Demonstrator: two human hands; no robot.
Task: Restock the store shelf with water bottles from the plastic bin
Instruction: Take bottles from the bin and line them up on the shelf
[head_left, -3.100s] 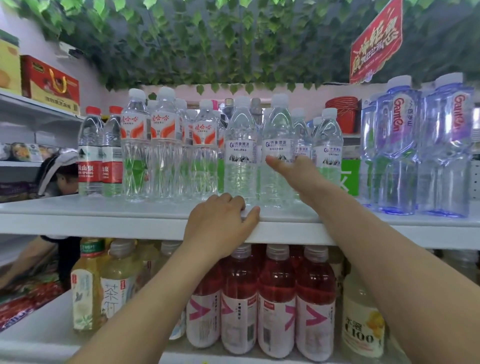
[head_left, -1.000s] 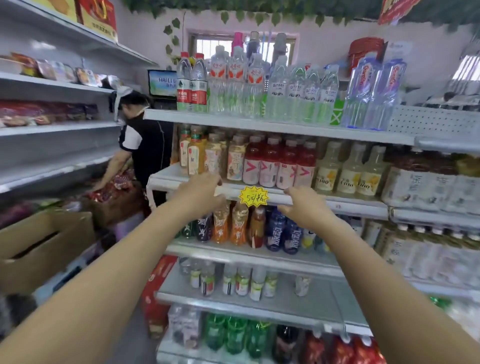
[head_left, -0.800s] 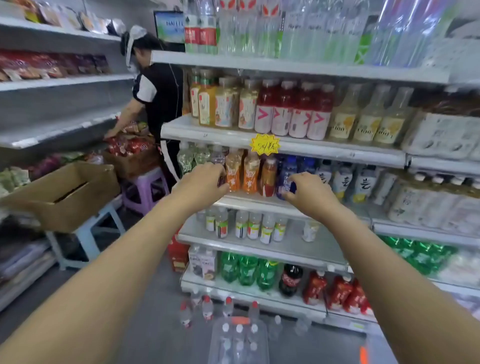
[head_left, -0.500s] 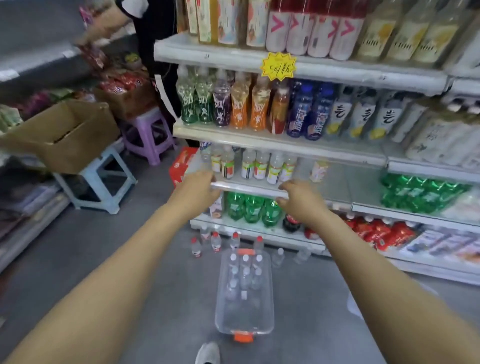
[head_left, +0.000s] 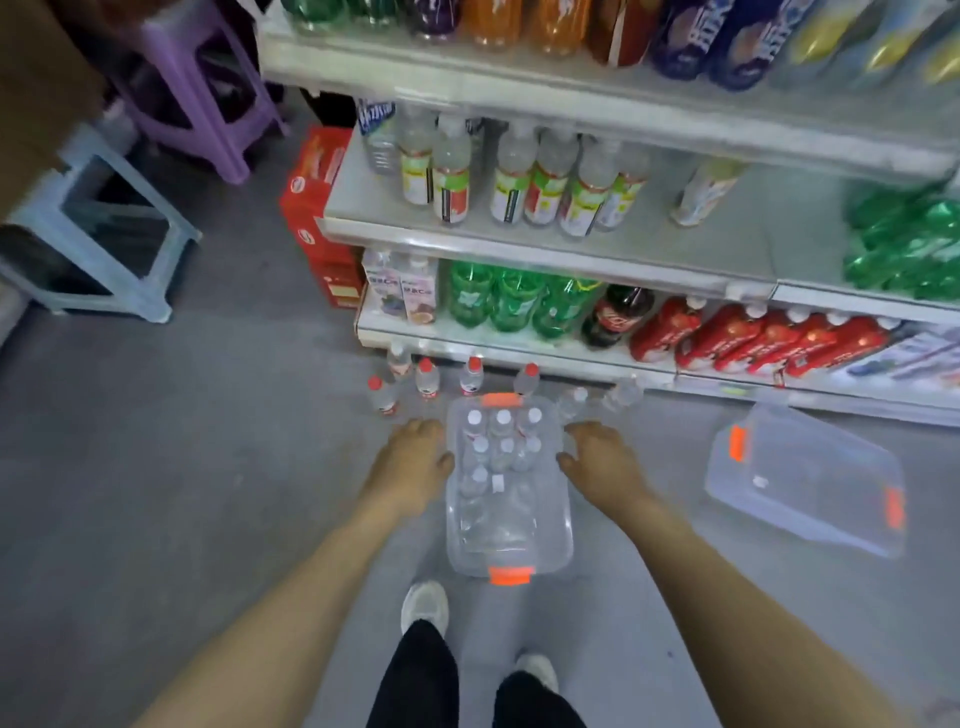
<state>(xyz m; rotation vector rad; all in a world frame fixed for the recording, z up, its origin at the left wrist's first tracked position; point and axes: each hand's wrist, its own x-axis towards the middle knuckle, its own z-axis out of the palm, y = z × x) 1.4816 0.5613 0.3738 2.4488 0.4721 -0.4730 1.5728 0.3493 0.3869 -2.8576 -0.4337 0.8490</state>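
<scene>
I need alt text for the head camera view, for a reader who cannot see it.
Two bare hands, left hand and right hand, reach down on either side of a clear plastic bin of water bottles on the floor. Loose red-capped bottles stand before the drinks shelf; the bin's lid lies right.

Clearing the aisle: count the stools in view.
2. A purple stool stands at the upper left, near the shelf end. A blue stool stands nearer, by the left edge. Others may be out of frame.

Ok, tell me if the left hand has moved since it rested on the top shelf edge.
Yes. The left hand has come down from the top shelf to floor level, and is now beside the left wall of the clear plastic bin, empty.
</scene>
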